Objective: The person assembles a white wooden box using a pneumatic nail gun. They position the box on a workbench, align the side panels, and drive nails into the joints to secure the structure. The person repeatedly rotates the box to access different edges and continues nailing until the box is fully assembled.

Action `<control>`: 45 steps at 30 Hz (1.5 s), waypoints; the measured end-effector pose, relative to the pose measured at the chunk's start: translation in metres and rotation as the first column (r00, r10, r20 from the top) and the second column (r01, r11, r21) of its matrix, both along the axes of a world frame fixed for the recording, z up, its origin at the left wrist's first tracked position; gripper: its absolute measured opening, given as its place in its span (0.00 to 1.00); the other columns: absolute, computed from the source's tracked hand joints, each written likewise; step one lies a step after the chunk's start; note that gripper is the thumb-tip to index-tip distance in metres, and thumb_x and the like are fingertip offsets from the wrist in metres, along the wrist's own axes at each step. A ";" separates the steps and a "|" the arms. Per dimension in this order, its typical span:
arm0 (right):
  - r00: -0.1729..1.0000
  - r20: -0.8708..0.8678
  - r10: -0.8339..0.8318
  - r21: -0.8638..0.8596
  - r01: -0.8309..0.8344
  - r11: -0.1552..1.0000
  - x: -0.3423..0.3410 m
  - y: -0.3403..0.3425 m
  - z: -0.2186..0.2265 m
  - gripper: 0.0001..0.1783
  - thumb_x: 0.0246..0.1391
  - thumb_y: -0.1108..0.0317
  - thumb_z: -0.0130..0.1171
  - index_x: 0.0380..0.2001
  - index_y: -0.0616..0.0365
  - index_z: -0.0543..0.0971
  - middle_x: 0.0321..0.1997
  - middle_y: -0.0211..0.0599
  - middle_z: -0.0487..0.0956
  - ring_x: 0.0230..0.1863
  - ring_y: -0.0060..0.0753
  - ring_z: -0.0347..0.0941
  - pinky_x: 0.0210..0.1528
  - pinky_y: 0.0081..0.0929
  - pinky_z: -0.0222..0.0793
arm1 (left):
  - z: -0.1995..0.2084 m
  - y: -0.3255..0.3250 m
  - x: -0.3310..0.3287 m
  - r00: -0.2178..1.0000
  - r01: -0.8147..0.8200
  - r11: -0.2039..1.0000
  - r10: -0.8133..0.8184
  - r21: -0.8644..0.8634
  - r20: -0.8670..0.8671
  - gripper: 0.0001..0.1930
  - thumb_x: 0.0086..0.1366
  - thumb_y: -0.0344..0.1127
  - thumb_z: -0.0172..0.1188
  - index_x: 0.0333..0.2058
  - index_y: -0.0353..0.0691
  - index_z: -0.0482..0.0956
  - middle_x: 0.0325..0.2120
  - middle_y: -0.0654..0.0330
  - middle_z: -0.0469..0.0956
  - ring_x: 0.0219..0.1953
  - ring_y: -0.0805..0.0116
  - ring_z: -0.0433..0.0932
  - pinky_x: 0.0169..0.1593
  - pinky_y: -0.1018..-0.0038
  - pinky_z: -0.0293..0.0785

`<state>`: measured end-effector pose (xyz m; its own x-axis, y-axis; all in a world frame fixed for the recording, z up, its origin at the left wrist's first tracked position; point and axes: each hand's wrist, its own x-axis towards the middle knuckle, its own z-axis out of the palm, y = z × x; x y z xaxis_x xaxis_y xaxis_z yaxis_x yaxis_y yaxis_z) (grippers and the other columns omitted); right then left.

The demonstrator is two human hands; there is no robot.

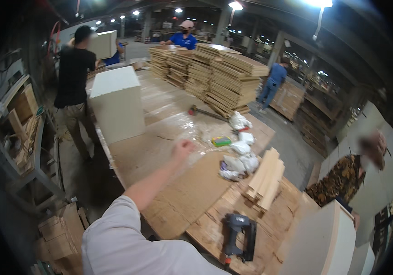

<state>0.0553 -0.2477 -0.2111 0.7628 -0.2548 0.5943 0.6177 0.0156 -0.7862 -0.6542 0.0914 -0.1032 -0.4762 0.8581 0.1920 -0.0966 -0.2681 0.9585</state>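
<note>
My left arm, in a light grey sleeve, reaches forward over the brown board-covered table [173, 190]. At its end my left hand [183, 149] is smeared by motion, so its fingers cannot be made out. It is above the table, left of a green and yellow packet [221, 141]. Several white plastic bags [240, 166] lie to the right of that packet. A hammer [208, 112] lies beyond it. Nearer to me, a black nail gun [238, 234] rests on the table below a bundle of pale wood strips [265, 178]. My right hand is not in view.
A white box cabinet [118, 107] stands at the table's left edge. Tall stacks of panels [226, 78] fill the far end. At right, a person [343, 176] in camouflage is beside another pale cabinet [315, 238]. A person in black [73, 73] stands at far left; others work beyond.
</note>
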 end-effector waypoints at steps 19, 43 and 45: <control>0.666 0.024 0.745 -0.535 -0.621 0.572 -0.328 0.176 0.146 0.17 0.58 0.75 0.50 0.50 0.62 0.73 0.35 0.35 0.75 0.34 0.26 0.68 0.39 0.23 0.66 | -0.003 -0.127 -0.424 0.669 -0.445 0.893 0.282 -0.067 -0.688 0.23 0.56 0.47 0.63 0.45 0.37 0.79 0.54 0.39 0.68 0.55 0.46 0.70 0.58 0.59 0.65; 0.581 -0.450 0.678 -0.870 -0.455 -0.188 -0.337 0.149 0.031 0.40 0.45 0.60 0.64 0.61 0.56 0.60 0.48 0.51 0.72 0.51 0.53 0.69 0.50 0.42 0.70 | -0.023 -0.161 -0.133 0.514 -0.320 0.947 0.142 -0.035 -0.846 0.16 0.61 0.40 0.61 0.43 0.36 0.81 0.62 0.39 0.59 0.67 0.45 0.52 0.64 0.60 0.56; 0.556 -0.486 0.675 -0.856 -0.460 -0.238 -0.339 0.150 0.029 0.46 0.44 0.59 0.66 0.64 0.56 0.55 0.51 0.54 0.71 0.52 0.54 0.70 0.51 0.43 0.70 | -0.018 -0.149 -0.129 0.336 -0.307 0.944 0.224 0.118 -0.915 0.17 0.60 0.41 0.61 0.43 0.36 0.81 0.65 0.38 0.52 0.68 0.41 0.47 0.66 0.58 0.52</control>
<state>-0.2839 -0.0977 -0.1820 0.1291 0.9905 -0.0470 0.8809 -0.1363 -0.4533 -0.7832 -0.0573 -0.1208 -0.2531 0.7501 0.6109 0.9031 -0.0433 0.4273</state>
